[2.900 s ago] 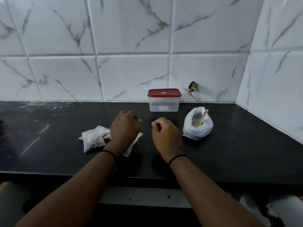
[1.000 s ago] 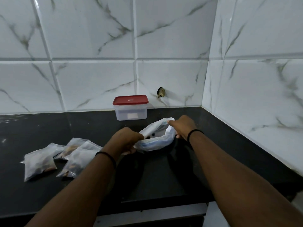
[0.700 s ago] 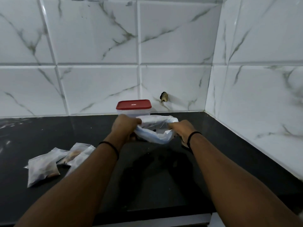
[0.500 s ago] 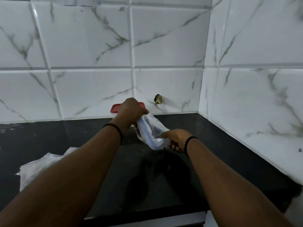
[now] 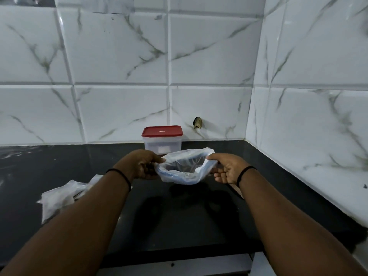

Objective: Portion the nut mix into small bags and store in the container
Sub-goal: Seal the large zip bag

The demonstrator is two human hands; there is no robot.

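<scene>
A white plastic bag of nut mix [image 5: 184, 172] is held above the black counter [image 5: 179, 220], its mouth stretched wide. My left hand [image 5: 141, 164] pinches the bag's left rim and my right hand [image 5: 227, 169] pinches its right rim. Inside the bag something dark shows dimly; a stick-like shape leans against its right inner side. Behind the bag stands a clear container with a red lid [image 5: 162, 139], shut, against the tiled wall. Small filled bags [image 5: 59, 198] lie on the counter at the left, partly hidden by my left forearm.
White marble-look tiles form the back wall and the right wall, meeting in a corner [image 5: 249, 124]. A small dark hole [image 5: 197, 122] marks the back wall right of the container. The counter's front edge [image 5: 179, 253] runs below my forearms.
Both hands went from the counter to the nut mix bag and lifted it. Half a second ago the bag hung tilted with my left hand high; now its mouth is level and spread wide.
</scene>
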